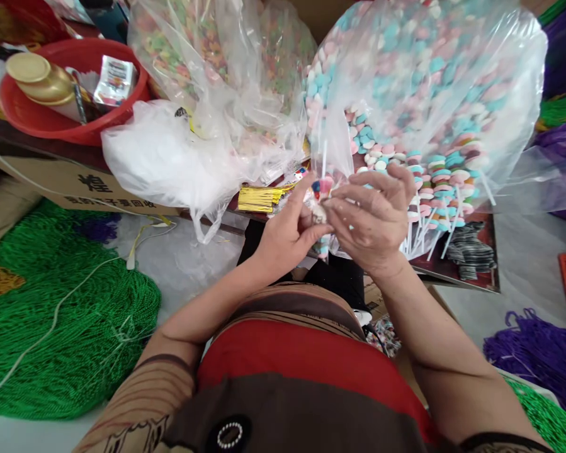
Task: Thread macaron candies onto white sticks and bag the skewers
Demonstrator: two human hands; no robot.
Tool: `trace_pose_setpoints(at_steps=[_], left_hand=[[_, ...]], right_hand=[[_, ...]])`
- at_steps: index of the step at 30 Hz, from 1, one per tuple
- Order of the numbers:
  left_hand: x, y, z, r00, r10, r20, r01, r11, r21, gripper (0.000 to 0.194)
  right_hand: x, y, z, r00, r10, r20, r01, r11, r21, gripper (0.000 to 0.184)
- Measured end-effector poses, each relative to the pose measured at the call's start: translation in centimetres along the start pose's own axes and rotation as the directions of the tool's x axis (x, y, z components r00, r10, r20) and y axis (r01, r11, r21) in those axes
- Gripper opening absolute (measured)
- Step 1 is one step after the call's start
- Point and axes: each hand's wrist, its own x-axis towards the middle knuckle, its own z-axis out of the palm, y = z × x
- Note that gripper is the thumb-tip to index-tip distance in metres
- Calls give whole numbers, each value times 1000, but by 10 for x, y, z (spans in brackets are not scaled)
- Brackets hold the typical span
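Note:
Between my two hands is a candy skewer (327, 184) in a clear wrapper, its white stick pointing up and away from me. My left hand (289, 220) is closed round it, thumb and fingers pinching the wrapped candy. From the other side my right hand (374, 217) meets it, fingers bent and fingertips closed at the wrapper; what exactly they pinch is partly hidden. Just right of my right hand lie several candy skewers (441, 189) with pink, blue and white pieces, their sticks toward me. Yellow printed strips (259, 199) lie beyond my left hand.
Large clear bags of pink-and-blue candy (405, 69) and orange-green candy (192, 44) stand at the back. A white plastic bag (155, 151) and red basin (22, 113) are left. Dark packets (471, 251) lie near the table's right edge. Green cord bundles (65, 314) lie on the floor.

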Motion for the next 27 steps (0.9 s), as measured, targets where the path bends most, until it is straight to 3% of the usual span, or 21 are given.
trace_pose_setpoints(at_steps=[2,5,8,11,13,14,15,17,19,20,21,23,27], left_hand=[[8,-6,16,998,-64,-26,57,976,-211,82],[19,-6,26,971,-208,116,237,804,-546,66],[24,2,23,943,-283,174,325,676,-662,47],[20,9,23,965,-226,134,259,735,-627,37],[14,11,29,972,-64,227,175,839,-515,31],[11,11,33,944,43,328,111,893,-435,27],[8,10,37,883,146,446,24,935,-355,23],[3,5,47,696,298,654,-185,954,-238,18],[0,-2,56,537,357,764,-357,917,-178,23],[-1,-7,60,493,365,790,-418,896,-153,27],[-2,-12,62,477,367,799,-468,875,-123,31],[-1,-21,61,524,383,761,-538,841,-52,37],[4,-30,46,742,349,573,-531,827,183,45]], right_hand=[[4,-4,1,991,110,-76,-107,993,43,10],[-4,-16,0,951,296,-87,-277,943,186,13],[-28,-26,-8,883,469,2,-447,839,310,12],[-57,-26,-22,737,646,200,-663,632,400,4],[-75,-22,-35,599,728,333,-777,427,462,18],[-82,-19,-43,530,749,398,-817,326,475,23],[-89,-15,-52,471,754,457,-848,245,469,28],[-101,-8,-75,391,728,562,-901,179,395,31],[-114,-1,-101,381,698,606,-923,254,288,33],[-121,3,-115,387,692,609,-921,322,220,34],[-129,8,-129,380,705,599,-915,380,134,35],[-148,17,-156,355,739,572,-883,466,-54,37],[-197,39,-202,270,750,604,-791,530,-305,39]])
